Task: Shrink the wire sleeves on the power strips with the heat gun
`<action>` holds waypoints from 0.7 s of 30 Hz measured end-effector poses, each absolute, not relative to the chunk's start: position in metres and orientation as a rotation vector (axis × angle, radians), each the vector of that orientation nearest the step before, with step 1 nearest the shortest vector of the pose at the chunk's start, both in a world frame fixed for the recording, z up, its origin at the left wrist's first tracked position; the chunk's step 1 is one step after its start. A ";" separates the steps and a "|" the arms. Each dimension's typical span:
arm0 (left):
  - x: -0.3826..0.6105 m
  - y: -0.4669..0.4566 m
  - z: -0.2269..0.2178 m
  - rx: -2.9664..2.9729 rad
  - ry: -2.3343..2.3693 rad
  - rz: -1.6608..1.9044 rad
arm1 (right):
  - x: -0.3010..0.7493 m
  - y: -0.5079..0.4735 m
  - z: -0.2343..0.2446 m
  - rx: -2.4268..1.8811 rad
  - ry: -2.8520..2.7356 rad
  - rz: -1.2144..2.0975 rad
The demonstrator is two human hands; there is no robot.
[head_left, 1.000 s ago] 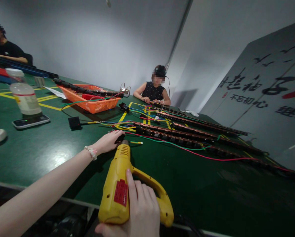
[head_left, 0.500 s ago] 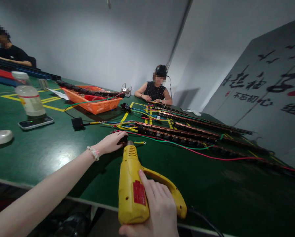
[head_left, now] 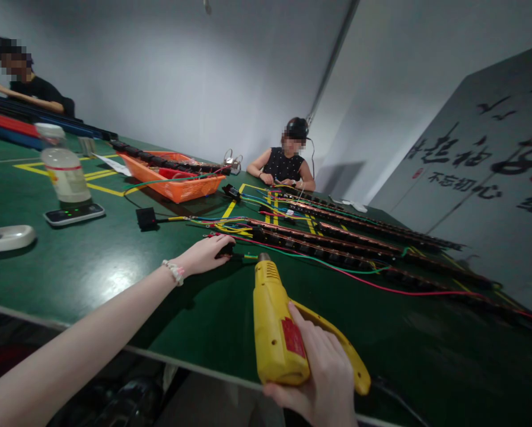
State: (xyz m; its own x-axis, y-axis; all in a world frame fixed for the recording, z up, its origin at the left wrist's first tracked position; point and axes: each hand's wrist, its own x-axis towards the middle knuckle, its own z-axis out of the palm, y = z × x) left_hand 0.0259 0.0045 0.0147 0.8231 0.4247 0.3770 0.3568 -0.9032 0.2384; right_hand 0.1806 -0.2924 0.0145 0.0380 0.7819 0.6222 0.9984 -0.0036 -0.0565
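My right hand (head_left: 321, 370) grips a yellow heat gun (head_left: 277, 323) by its handle, nozzle aimed away from me at a green wire end (head_left: 249, 257) on the green table (head_left: 92, 267). My left hand (head_left: 207, 254) reaches out with its fingers closed over a small black part (head_left: 225, 249) at the near end of the coloured wires (head_left: 230, 226). Long black strips with copper rails (head_left: 346, 243) run from there to the far right.
An orange basket (head_left: 177, 184), a plastic bottle (head_left: 65, 172) standing on a phone (head_left: 74, 214), a white dish (head_left: 8, 237) and a black block (head_left: 146, 218) lie to the left. One person sits at the far end, another at the far left.
The heat gun and my right hand have swung to the right, its nozzle now right of my left hand. My left hand stays on the black part.
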 end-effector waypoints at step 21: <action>0.023 0.017 0.008 2.861 0.622 0.761 | 0.103 -0.262 0.021 -1.828 -1.717 -0.632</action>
State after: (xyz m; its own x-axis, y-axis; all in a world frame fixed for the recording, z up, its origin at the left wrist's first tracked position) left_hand 0.0226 0.0169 0.0075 0.7897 0.4166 0.4503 0.3582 -0.9091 0.2127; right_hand 0.1027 -0.2618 0.0207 0.0740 0.7390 0.6696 0.9968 -0.0343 -0.0723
